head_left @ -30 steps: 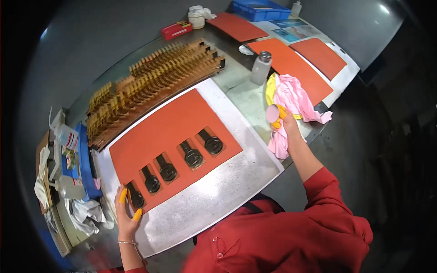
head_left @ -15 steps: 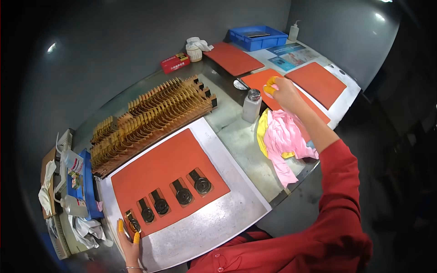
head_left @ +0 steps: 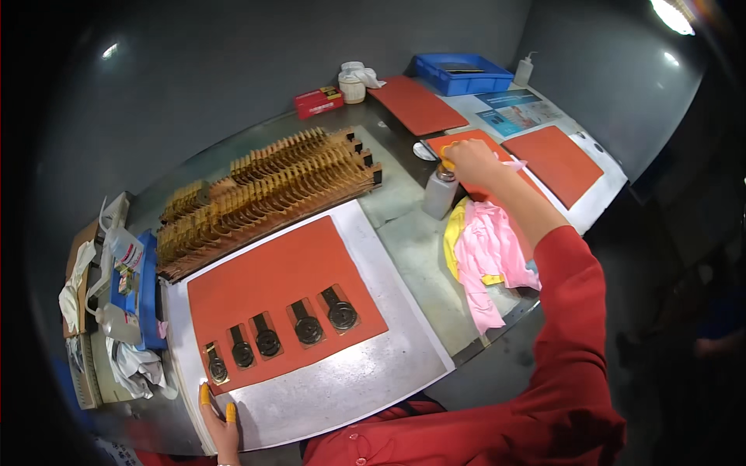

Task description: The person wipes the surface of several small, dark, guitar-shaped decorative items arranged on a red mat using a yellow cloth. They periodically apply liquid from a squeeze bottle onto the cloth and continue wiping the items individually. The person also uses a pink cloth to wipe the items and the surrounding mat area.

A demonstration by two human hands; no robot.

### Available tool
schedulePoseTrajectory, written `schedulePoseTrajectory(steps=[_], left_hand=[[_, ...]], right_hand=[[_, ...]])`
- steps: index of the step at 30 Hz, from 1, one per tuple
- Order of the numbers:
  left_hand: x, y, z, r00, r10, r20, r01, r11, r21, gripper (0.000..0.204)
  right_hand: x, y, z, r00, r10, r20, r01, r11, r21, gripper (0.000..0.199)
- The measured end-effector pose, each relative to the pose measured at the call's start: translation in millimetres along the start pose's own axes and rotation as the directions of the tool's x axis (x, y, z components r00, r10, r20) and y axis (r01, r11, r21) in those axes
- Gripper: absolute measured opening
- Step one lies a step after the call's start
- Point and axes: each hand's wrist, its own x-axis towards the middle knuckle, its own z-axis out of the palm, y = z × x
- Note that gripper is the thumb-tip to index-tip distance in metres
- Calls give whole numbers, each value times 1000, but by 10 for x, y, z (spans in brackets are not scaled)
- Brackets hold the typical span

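Observation:
My right hand [head_left: 472, 161] is closed at the metal top of a translucent dispenser bottle [head_left: 440, 196]. A strip of pale pink cloth [head_left: 514, 165] sticks out beside that hand; its fingertips are partly hidden. My left hand [head_left: 221, 424], empty with fingers apart, rests by the near left corner of an orange mat [head_left: 272, 268]. Yellow finger covers show on both hands. On the mat lies a row of several flat black watch-shaped pieces, a disc with a strip each, on brownish backings. The leftmost piece [head_left: 218, 367] is nearest my left hand.
Behind the mat stands a long rack [head_left: 272, 194] of upright amber pieces. Pink cloth [head_left: 493, 248] and yellow cloth lie right of it. More orange mats [head_left: 556, 165], a blue tray [head_left: 464, 75], a red box [head_left: 318, 102] and a white jar [head_left: 353, 88] stand farther back. Squeeze bottles [head_left: 120, 325] are at left.
My right hand has come down and left onto the bottle's top. My left hand has drawn back from the leftmost black piece, which lies on the mat. The view has shifted slightly.

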Motion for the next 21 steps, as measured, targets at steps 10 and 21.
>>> schedulePoseTrajectory(steps=[10,21], left_hand=[[29,118,106,1000,-21,-19,20,999,-31,63],[66,82,-44,992,103,-78,-106,994,-37,63]], right_hand=[[14,17,-91,997,21,-68,-25,998,-60,14],[-7,-2091,-375,998,-58,11,12,377,926,11]])
